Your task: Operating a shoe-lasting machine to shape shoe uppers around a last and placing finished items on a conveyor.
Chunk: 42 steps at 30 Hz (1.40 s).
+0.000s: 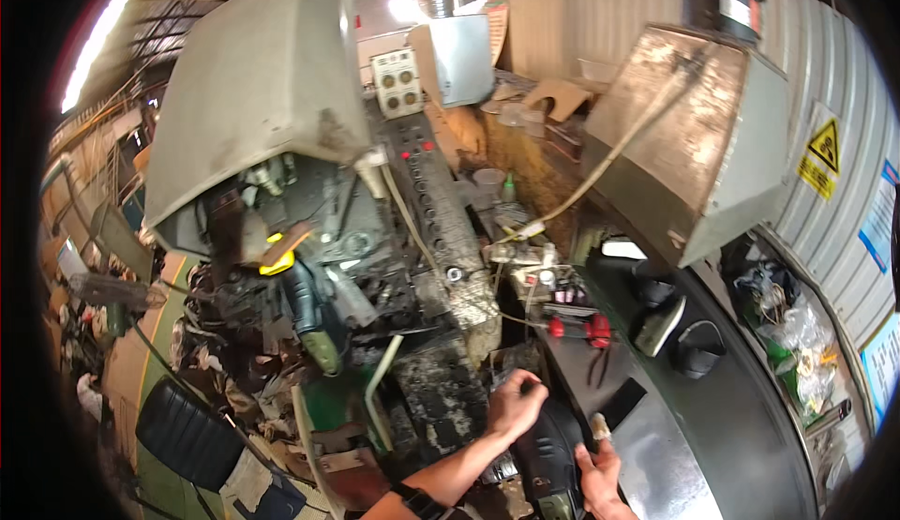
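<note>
A black shoe upper [547, 450] with a greenish part at its near end stands between my two hands at the bottom centre. My left hand [516, 409] is curled at the shoe's far end, thumb and fingers pinched together; whatever is in them is too small to make out. Along the shoe's right side, my right hand [600, 471] grips it, with white wrapping on one fingertip. A flat black strip [626, 404] lies beside those fingertips, over the metal tabletop [656, 459]. Another dark shoe [309, 309] with a green end sits in the machine at left, below a yellow part [277, 256].
A grey hooded machine [272, 79] fills the left, with a control strip [417, 173] of buttons beside it. Right of me runs a dark conveyor belt [741, 407] carrying shoes [661, 323]. A red-handled tool [581, 330] lies by the tabletop. A black stool [187, 431] stands lower left.
</note>
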Each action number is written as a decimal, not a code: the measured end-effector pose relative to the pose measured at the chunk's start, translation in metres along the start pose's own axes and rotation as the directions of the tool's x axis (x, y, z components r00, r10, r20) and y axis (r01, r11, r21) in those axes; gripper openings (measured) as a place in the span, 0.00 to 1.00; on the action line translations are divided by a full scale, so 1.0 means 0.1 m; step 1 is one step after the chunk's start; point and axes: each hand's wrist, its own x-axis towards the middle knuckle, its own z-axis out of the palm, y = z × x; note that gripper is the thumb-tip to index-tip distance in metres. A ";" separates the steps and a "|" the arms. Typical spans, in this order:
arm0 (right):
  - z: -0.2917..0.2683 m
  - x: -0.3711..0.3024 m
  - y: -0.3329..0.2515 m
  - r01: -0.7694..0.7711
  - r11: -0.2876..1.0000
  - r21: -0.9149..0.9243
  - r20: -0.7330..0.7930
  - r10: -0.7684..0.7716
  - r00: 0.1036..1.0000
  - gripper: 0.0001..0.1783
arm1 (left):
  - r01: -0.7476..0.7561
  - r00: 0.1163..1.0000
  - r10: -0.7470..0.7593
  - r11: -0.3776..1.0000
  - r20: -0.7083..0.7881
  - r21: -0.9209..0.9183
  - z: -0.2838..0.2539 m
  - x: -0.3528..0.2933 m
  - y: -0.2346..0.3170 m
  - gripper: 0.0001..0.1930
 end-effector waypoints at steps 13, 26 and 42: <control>2.79 -0.10 -0.02 -0.234 0.951 0.204 0.326 0.160 0.932 0.24 | 0.060 0.645 -0.087 0.996 -0.759 -0.063 -3.14 0.75 -0.90 0.51; 4.10 0.11 0.38 -0.319 0.930 0.185 0.364 0.236 0.901 0.28 | 0.034 0.955 -0.272 0.496 -0.118 -0.868 -3.92 -0.31 -1.37 0.25; 4.72 0.60 0.89 -0.346 0.915 0.209 0.297 0.278 0.913 0.31 | 0.110 0.880 -0.467 0.022 0.087 -0.994 -3.86 0.50 -1.42 0.19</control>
